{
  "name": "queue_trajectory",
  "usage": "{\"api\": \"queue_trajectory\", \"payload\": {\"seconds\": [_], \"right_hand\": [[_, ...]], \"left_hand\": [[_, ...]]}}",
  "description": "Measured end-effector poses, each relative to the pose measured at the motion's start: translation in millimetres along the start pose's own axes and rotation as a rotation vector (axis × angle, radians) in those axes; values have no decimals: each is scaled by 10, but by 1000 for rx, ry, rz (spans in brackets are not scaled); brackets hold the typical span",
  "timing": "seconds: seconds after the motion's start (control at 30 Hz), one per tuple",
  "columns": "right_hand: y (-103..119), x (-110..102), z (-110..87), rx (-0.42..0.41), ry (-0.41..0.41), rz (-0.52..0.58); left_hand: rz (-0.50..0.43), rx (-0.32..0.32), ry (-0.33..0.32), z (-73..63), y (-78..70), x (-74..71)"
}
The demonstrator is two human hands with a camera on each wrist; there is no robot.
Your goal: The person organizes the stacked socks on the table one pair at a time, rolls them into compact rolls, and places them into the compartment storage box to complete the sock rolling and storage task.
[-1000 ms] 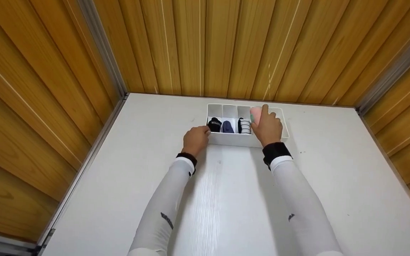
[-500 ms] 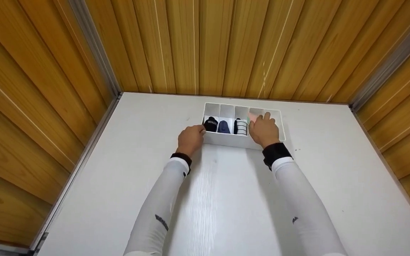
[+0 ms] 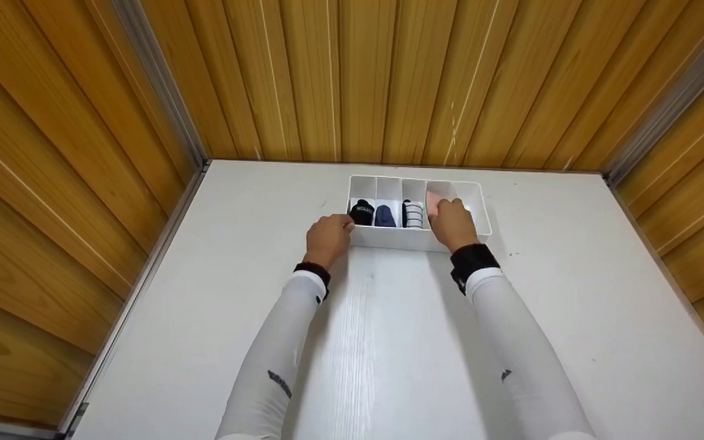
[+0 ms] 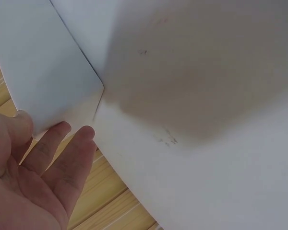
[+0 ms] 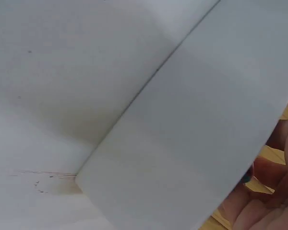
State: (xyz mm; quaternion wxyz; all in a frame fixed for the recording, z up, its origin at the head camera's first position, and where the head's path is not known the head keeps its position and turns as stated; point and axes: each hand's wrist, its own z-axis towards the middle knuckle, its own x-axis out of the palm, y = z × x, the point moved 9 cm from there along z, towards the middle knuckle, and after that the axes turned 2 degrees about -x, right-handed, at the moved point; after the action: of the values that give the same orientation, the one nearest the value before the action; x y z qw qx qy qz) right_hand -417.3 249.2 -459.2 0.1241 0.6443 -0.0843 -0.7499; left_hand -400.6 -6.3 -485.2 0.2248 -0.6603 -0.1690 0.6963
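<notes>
A white divided box stands near the back of the table. Its left compartments hold a black rolled sock with white lettering, a navy sock and a white sock with dark stripes. My left hand grips the box's front left corner, thumb at the rim and fingers along the side in the left wrist view. With fingers bent down into the fourth compartment, my right hand holds a pink sock, mostly hidden by the hand. The right wrist view shows that hand's curled fingers behind the rim.
The box's rightmost compartment lies just past my right hand. Behind the white table rises a wood-patterned wall, and more such panels close in both sides.
My right hand has pushed the pink sock lower into the fourth compartment, and its fingers, earlier extended, now bend down inside. My left hand stays at the box's corner. The head view has shifted slightly.
</notes>
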Motion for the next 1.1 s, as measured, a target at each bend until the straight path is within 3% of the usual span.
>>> {"api": "queue_trajectory", "payload": {"seconds": [0.23,0.57,0.83,1.0,1.1], "right_hand": [[5,86,-33,-48,-56,-19],[-62,106,-49,-8,-62,5],[-17,-27,-160,-76,-213,-116],[92,-3,-285,-165,-271,-23],[166,81,-400,-219,-277,43]], "left_hand": [[-10,-9,14,-12,66,73],[6,9,9,13,26,77],[15,41,25,28,8,140],[40,31,48,31,142,79],[45,37,-11,43,208,-66]]}}
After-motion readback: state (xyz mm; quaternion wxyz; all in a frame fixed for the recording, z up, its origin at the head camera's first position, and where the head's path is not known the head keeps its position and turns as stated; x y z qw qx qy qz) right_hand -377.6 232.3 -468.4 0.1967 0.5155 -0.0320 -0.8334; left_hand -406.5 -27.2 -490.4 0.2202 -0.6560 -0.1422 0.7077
